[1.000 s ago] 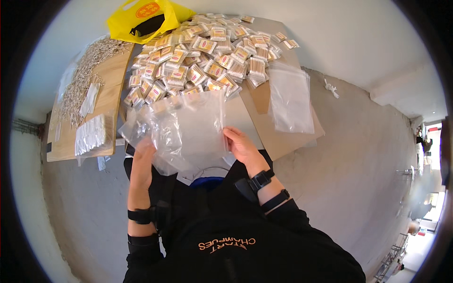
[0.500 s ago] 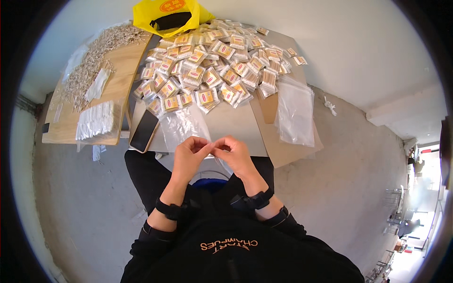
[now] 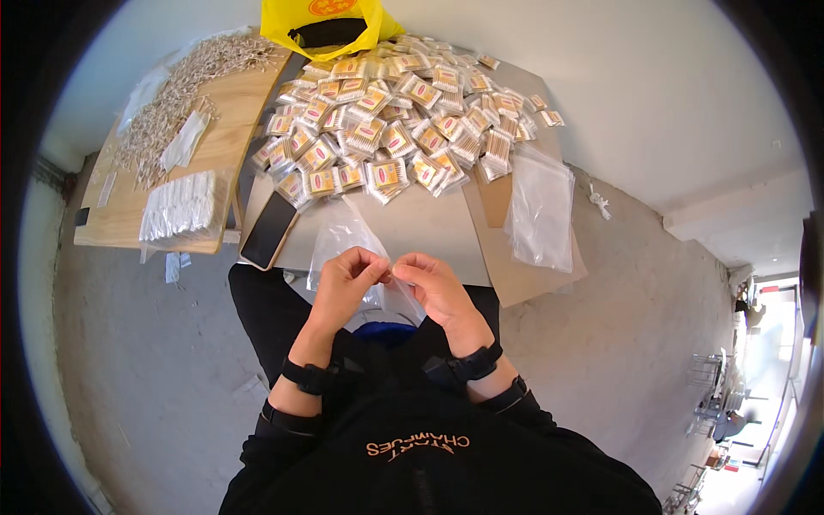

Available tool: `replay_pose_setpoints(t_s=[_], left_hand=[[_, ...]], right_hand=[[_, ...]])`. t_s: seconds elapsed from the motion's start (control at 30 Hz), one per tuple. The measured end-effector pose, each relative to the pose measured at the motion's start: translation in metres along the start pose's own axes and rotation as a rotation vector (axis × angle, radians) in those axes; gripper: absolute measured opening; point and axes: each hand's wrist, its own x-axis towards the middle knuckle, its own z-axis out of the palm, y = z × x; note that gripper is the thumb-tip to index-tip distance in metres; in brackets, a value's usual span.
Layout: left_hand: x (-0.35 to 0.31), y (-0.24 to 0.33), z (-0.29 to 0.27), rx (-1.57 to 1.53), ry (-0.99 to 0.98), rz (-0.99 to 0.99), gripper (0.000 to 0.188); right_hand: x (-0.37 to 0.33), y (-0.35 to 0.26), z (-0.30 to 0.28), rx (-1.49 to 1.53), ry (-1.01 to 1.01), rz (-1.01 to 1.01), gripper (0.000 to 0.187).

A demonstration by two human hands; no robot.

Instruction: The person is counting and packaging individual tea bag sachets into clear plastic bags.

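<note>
A clear plastic bag [image 3: 342,232] lies partly on the near edge of the grey table and droops toward my lap. My left hand [image 3: 345,287] pinches its edge between thumb and fingers. Close beside it, my right hand [image 3: 439,296] has thumb and fingertips closed at the same edge, the two hands nearly touching. Beyond them a large heap of small cotton swab packs [image 3: 367,135] with yellow cards covers the far part of the table. To the left of the bag rests a dark phone [image 3: 270,230].
More flat clear bags [image 3: 542,210] lie on cardboard [image 3: 515,287] at the right. A wooden board [image 3: 232,116] at the left carries loose swabs [image 3: 167,116] and a wrapped white bundle [image 3: 183,206]. Behind the heap stands a yellow bag [image 3: 378,34]. Walls rise behind and to the right.
The clear bag has shifted and twisted between my hands, hanging lower toward my lap. My right fingers have drawn slightly away from the left. The whole view has tilted a little.
</note>
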Motion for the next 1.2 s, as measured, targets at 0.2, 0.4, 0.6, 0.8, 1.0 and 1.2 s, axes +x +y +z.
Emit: replay_pose_setpoints(t_s=[0.2, 0.4, 0.6, 0.8, 1.0, 1.2], left_hand=[[-0.004, 0.001, -0.006, 0.068, 0.017, 0.006, 0.011], [-0.006, 0.007, -0.001, 0.497, 0.200, 0.229, 0.007], [-0.017, 0.029, 0.023, 0.895, 0.016, 0.341, 0.014], [-0.012, 0.036, -0.004, 0.924, 0.282, 0.289, 0.013], [-0.003, 0.021, 0.013, 0.921, 0.469, 0.528, 0.032], [-0.005, 0.013, 0.003, 0.860, 0.232, 0.149, 0.028]], right_hand=[[0.005, 0.004, -0.015, 0.131, 0.128, -0.078, 0.009], [0.005, 0.005, -0.013, -0.745, 0.448, -0.467, 0.030], [0.012, -0.005, 0.014, -1.056, 0.377, -0.733, 0.041], [0.023, -0.007, -0.033, -0.630, 0.560, -0.535, 0.024], [0.017, 0.006, -0.009, -0.338, 0.502, -0.368, 0.027], [0.013, 0.017, -0.011, -1.107, 0.765, -0.896, 0.034]])
